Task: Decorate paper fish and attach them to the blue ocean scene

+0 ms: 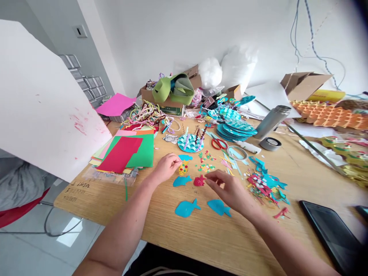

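Observation:
My left hand (168, 167) is closed in a pinch beside a yellow paper fish with coloured dots (183, 168); whatever its fingertips hold is too small to make out. At the tail of a small red paper fish (198, 181) hovers my right hand (227, 188), thumb and fingers slightly apart. Blue paper fish lie around them: one (181, 181) between the hands, two nearer me, left (186, 208) and right (219, 207), and a blue cutout (185, 157) behind the yellow one. Tiny coloured paper bits (206, 167) are scattered just beyond the red fish.
Red scissors (219, 144), a tape roll (237, 153) and a decorated blue disc (190, 142) lie farther back. Paper scraps (267, 182) are heaped right, near a phone (330, 230). Coloured sheets (143, 151) lie left. A steel flask (271, 122) stands by stacked blue discs (235, 132).

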`<control>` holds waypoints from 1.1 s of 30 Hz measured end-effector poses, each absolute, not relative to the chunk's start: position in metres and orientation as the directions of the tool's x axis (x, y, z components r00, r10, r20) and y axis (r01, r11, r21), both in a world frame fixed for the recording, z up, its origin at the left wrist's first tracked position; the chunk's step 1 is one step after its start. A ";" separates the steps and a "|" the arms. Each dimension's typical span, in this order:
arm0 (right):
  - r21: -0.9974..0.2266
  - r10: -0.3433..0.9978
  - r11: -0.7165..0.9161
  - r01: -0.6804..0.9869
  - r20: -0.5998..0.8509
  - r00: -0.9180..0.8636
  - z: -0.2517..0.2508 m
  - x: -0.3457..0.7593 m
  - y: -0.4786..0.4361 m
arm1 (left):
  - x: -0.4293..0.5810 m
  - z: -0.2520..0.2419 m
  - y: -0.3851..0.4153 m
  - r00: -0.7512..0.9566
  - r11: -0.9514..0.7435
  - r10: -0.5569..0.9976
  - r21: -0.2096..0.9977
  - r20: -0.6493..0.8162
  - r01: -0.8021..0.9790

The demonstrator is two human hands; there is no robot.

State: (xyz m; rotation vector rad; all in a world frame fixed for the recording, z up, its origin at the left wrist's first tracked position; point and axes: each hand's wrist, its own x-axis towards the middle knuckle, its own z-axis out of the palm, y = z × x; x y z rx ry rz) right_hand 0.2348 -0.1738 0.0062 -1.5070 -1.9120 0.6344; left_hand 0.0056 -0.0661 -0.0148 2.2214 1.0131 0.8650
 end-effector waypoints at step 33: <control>-0.963 0.996 0.048 0.265 0.025 -0.088 0.011 0.189 -0.076 | 0.006 -0.021 -0.061 0.186 -0.082 0.980 0.996 0.075 0.028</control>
